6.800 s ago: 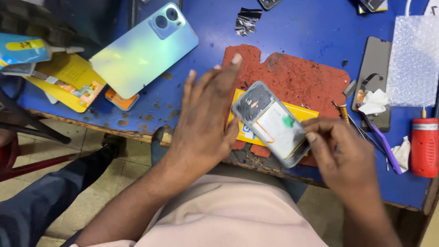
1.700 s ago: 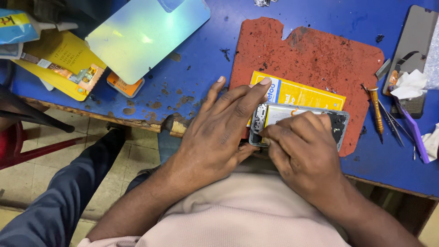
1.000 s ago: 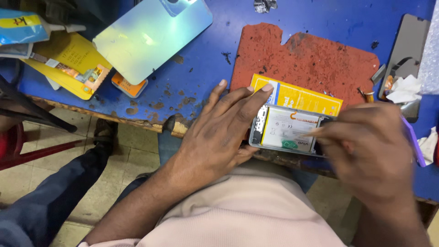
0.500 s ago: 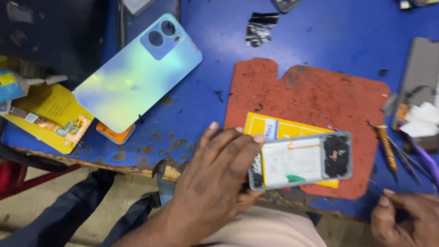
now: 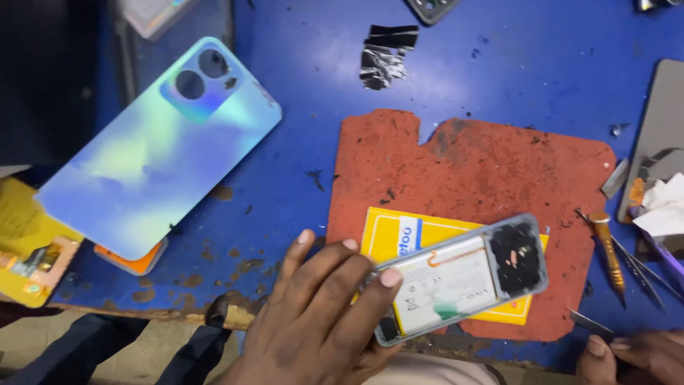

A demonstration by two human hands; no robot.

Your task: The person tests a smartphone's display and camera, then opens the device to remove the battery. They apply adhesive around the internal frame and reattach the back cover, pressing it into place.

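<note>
My left hand [image 5: 313, 321] grips the left end of an opened phone body [image 5: 463, 278] with its white battery and dark camera bay showing. The phone lies tilted over a yellow card [image 5: 399, 232] on a worn red mat [image 5: 477, 171]. My right hand [image 5: 634, 356] is at the bottom right corner, fingers curled by a thin metal tool [image 5: 591, 324]; whether it grips the tool is hard to tell. The phone's iridescent blue back cover [image 5: 157, 150] lies apart at the left on the blue table [image 5: 320, 71].
A gold-handled screwdriver [image 5: 609, 249] and thin picks lie right of the mat. A grey phone panel with white tissue [image 5: 662, 199] sits at the right edge. A crumpled piece of black tape [image 5: 385, 53] lies at the top. Yellow packaging [image 5: 21, 249] is at the far left, an orange card under the back cover.
My right hand left the phone and moved down to the bottom right by the tools. My left hand alone keeps the phone. The view shifted closer to the table.
</note>
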